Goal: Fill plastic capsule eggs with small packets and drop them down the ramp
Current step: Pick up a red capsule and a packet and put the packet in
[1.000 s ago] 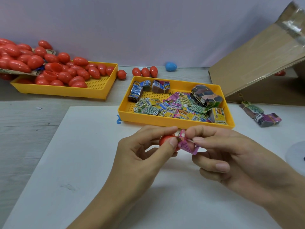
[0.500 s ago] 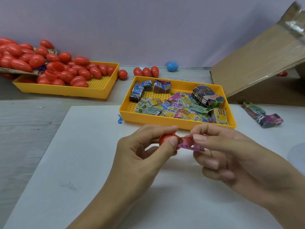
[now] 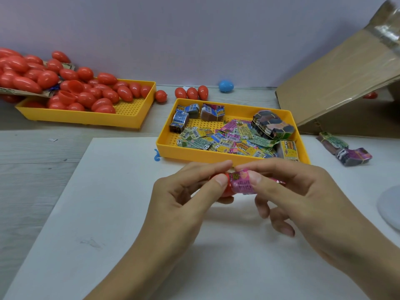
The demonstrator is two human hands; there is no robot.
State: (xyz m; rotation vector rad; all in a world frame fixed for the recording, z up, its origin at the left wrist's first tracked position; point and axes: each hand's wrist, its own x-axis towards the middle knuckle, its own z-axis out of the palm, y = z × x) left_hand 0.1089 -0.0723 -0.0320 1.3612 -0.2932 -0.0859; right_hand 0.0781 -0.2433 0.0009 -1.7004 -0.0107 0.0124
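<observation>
Head cam: L hand (image 3: 184, 198) is gripping a red capsule egg half (image 3: 227, 187) btw thumb and curled fingers, open end facing right. R hand (image 3: 303, 202) is pinching a rolled pink packet (image 3: 241, 184) w/ thumb and forefinger, other fingers hanging loosely curled below. Packet's left end is touching the egg half's mouth; can't tell how far it's in. Both are hovering over a white sheet (image 3: 108, 213) on the grey wood table (image 3: 32, 169), just in front of the near yellow tray (image 3: 216, 158).

That tray is holding loose printed packets (image 3: 216, 139) plus banded packet bundles (image 3: 271, 124). Two more bundles (image 3: 344, 149) are lying on the sheet to the right of it. Cardboard ramp (image 3: 337, 83) is sloping up at far right. Far-left yellow tray (image 3: 134, 113) is holding a heap of red eggs (image 3: 86, 94), w/ more piled on cardboard at its left end. Four red eggs (image 3: 191, 93) and a blue egg (image 3: 226, 86) are sitting on the table by the wall.
</observation>
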